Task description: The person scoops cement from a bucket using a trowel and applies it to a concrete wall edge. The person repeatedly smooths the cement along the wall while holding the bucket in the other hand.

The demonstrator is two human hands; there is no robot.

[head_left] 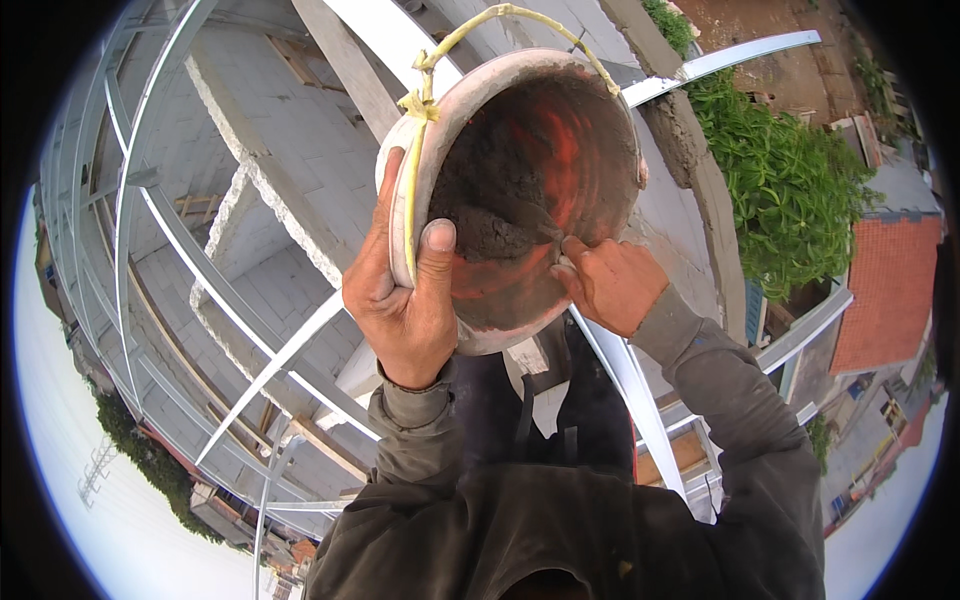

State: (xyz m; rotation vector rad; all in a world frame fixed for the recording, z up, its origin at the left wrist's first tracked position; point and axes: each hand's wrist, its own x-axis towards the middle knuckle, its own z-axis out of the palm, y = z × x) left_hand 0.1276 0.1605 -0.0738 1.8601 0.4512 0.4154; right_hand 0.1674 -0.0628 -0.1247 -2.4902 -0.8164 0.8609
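Observation:
I hold a round bucket [600,95] tilted toward me, its orange inside smeared with grey mortar [495,195]. A yellow cord handle [470,30] arches over its rim. My left hand [400,295] grips the bucket's left rim, thumb inside the lip. My right hand [610,285] reaches into the bucket's lower edge, fingers curled against the mortar; whether it holds a tool I cannot tell.
Thin metal roof-frame rails [270,365] cross below me over grey block walls [300,150] far down. A concrete wall top [690,150] runs at the right, with green bushes [790,190] and a red tiled roof [885,290] beyond.

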